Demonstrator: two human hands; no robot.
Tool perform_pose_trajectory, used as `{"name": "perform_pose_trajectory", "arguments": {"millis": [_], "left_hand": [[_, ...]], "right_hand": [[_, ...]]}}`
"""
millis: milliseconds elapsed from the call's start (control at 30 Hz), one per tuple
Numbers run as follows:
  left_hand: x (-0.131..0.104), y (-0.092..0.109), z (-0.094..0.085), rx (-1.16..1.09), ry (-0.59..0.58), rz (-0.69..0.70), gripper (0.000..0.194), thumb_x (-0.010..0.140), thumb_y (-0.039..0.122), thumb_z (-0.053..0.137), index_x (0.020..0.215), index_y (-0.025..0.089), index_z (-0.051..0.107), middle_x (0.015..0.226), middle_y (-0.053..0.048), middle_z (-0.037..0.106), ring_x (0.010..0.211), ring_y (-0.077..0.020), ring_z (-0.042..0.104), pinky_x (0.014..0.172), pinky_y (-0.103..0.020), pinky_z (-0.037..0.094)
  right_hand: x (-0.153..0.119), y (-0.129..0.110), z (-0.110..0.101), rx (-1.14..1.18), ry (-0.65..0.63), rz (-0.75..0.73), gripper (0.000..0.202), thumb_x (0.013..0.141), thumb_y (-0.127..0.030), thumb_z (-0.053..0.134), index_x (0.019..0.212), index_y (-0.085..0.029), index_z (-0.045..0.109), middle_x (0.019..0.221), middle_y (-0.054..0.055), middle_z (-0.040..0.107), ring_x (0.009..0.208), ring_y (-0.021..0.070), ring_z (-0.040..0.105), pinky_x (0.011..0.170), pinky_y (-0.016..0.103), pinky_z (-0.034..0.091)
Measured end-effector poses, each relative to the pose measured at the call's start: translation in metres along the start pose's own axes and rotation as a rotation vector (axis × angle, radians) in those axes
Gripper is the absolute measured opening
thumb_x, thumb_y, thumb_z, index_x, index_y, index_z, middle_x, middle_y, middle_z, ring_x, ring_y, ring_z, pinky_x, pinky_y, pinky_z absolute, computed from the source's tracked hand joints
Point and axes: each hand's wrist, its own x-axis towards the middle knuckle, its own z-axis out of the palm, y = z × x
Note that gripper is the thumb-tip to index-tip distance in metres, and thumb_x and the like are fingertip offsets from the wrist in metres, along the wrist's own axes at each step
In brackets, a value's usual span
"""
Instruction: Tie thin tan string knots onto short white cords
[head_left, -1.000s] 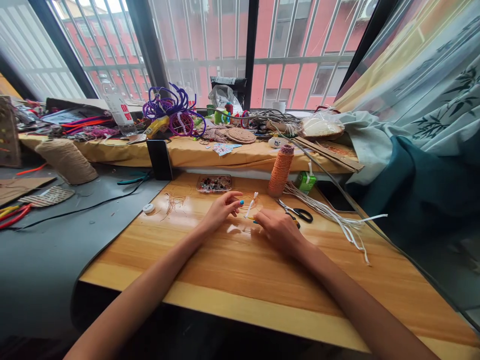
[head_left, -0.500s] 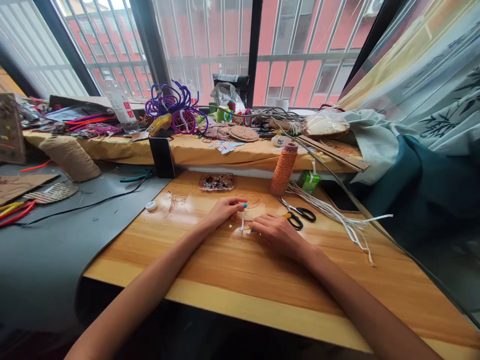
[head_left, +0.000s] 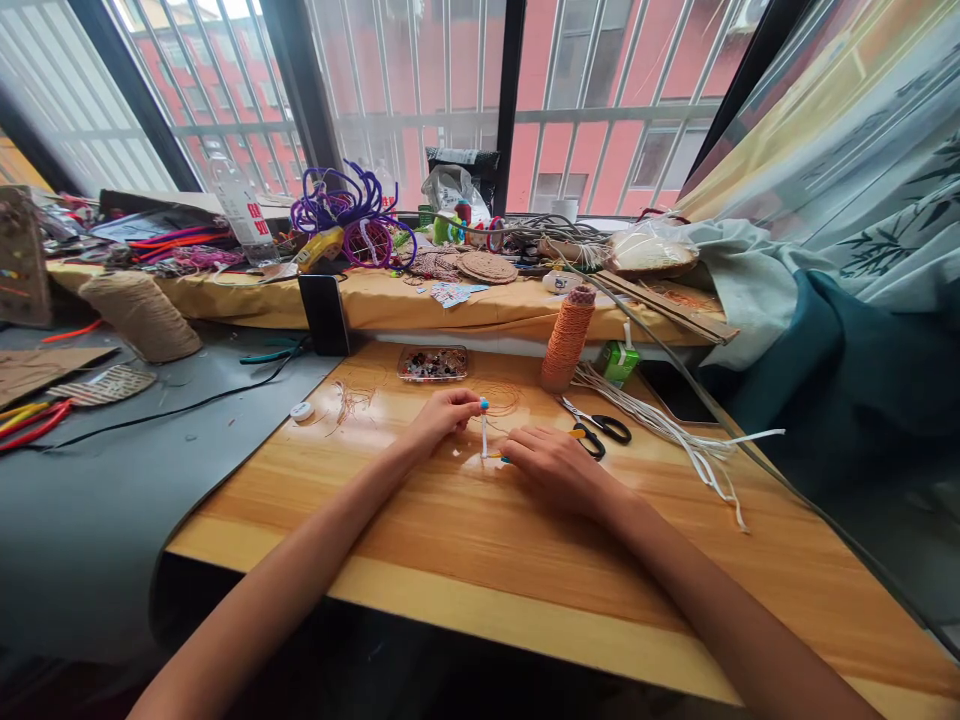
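My left hand (head_left: 448, 411) is closed in a pinch at a small blue piece (head_left: 484, 404), from which a short white cord (head_left: 484, 435) hangs toward the wooden table (head_left: 450, 540). To its right, my right hand (head_left: 551, 462) is closed round a thin tool with a yellow end (head_left: 577, 433); its tip shows beside the lower end of the cord. Black-handled scissors (head_left: 598, 425) lie just beyond my right hand. Behind my hands is a clear box of beads (head_left: 433, 364).
An orange thread cone (head_left: 568, 340), a green carton (head_left: 619, 363) and white cords (head_left: 675, 425) stand or lie at the right. A phone (head_left: 324, 315) leans on the cluttered ledge (head_left: 405, 312). Loose threads (head_left: 351, 405) and a white cap (head_left: 301, 411) lie left.
My left hand has shifted slightly left, and the blue piece has moved a little left and up with it. The white cord hangs straighter. My right hand has barely moved.
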Motion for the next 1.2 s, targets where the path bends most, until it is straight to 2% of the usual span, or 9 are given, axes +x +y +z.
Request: {"name": "perform_pose_trajectory", "arguments": {"millis": [133,300,467,600,733,833,967,1100,1200], "left_hand": [[0.0,-0.002,0.001,-0.049,0.029,0.032,0.028,0.058,0.038,0.063,0.066,0.013,0.055,0.051,0.005,0.042,0.043,-0.003,0.033,0.04,-0.017,0.021],[0.001,-0.004,0.002,-0.088,0.076,0.008,0.029,0.055,0.039,0.064,0.065,0.013,0.054,0.048,0.006,0.04,0.041,-0.003,0.031,0.039,-0.017,0.019],[0.002,-0.004,0.003,-0.108,0.103,0.029,0.029,0.055,0.038,0.065,0.065,0.013,0.055,0.052,0.005,0.045,0.042,-0.0032,0.033,0.041,-0.018,0.021],[0.002,-0.005,0.004,-0.107,0.102,0.024,0.028,0.054,0.036,0.065,0.065,0.012,0.056,0.049,0.005,0.045,0.042,-0.0033,0.033,0.041,-0.018,0.021],[0.003,-0.006,0.004,-0.112,0.099,0.025,0.027,0.055,0.036,0.065,0.065,0.012,0.055,0.047,0.006,0.043,0.042,-0.0033,0.033,0.041,-0.018,0.02],[0.003,-0.006,0.002,-0.127,0.108,0.029,0.028,0.055,0.036,0.064,0.065,0.013,0.054,0.047,0.006,0.041,0.041,-0.003,0.031,0.041,-0.018,0.019],[0.004,-0.007,0.001,-0.116,0.115,0.034,0.028,0.056,0.037,0.064,0.065,0.013,0.054,0.045,0.006,0.039,0.041,-0.0034,0.031,0.041,-0.018,0.019],[0.004,-0.006,0.001,-0.107,0.12,0.037,0.027,0.056,0.036,0.064,0.065,0.012,0.054,0.046,0.006,0.039,0.041,-0.0035,0.03,0.041,-0.018,0.018],[0.002,-0.004,0.002,-0.092,0.122,0.053,0.027,0.057,0.036,0.064,0.065,0.013,0.055,0.047,0.006,0.039,0.042,-0.0032,0.027,0.041,-0.019,0.016]], "right_hand": [[0.002,0.0,-0.005,-0.015,0.012,0.015,0.013,0.079,-0.013,0.039,0.073,-0.016,0.051,0.073,0.002,0.053,0.064,0.0119,0.044,0.059,0.023,0.028],[0.003,0.001,-0.006,0.037,0.015,0.01,0.02,0.081,-0.012,0.034,0.072,-0.016,0.051,0.068,0.002,0.053,0.062,0.0116,0.045,0.056,0.022,0.028],[-0.001,0.002,-0.002,0.168,0.022,0.076,0.019,0.08,-0.008,0.035,0.08,-0.016,0.052,0.073,0.002,0.056,0.066,0.0116,0.049,0.057,0.021,0.03],[-0.003,0.002,0.002,0.151,0.033,0.134,0.021,0.079,-0.007,0.036,0.083,-0.016,0.054,0.074,0.002,0.057,0.068,0.0115,0.05,0.057,0.021,0.029],[-0.001,0.0,0.003,0.036,0.046,0.228,0.02,0.081,-0.012,0.037,0.083,-0.017,0.056,0.074,0.003,0.056,0.063,0.0111,0.05,0.054,0.021,0.028],[0.0,-0.002,0.004,0.039,0.064,0.285,0.019,0.083,-0.019,0.037,0.088,-0.018,0.055,0.079,0.003,0.058,0.064,0.0115,0.052,0.053,0.021,0.03],[0.0,-0.001,0.008,0.161,0.122,0.298,0.022,0.081,-0.024,0.043,0.101,-0.016,0.048,0.085,0.005,0.061,0.069,0.0131,0.055,0.057,0.021,0.035],[-0.001,0.003,0.011,0.154,0.171,0.222,0.013,0.082,-0.02,0.04,0.087,-0.015,0.051,0.075,0.005,0.061,0.067,0.013,0.055,0.057,0.021,0.035],[-0.001,0.006,0.01,0.089,0.169,0.151,0.017,0.083,-0.017,0.036,0.081,-0.015,0.052,0.07,0.004,0.059,0.063,0.0122,0.053,0.055,0.02,0.033]]}}
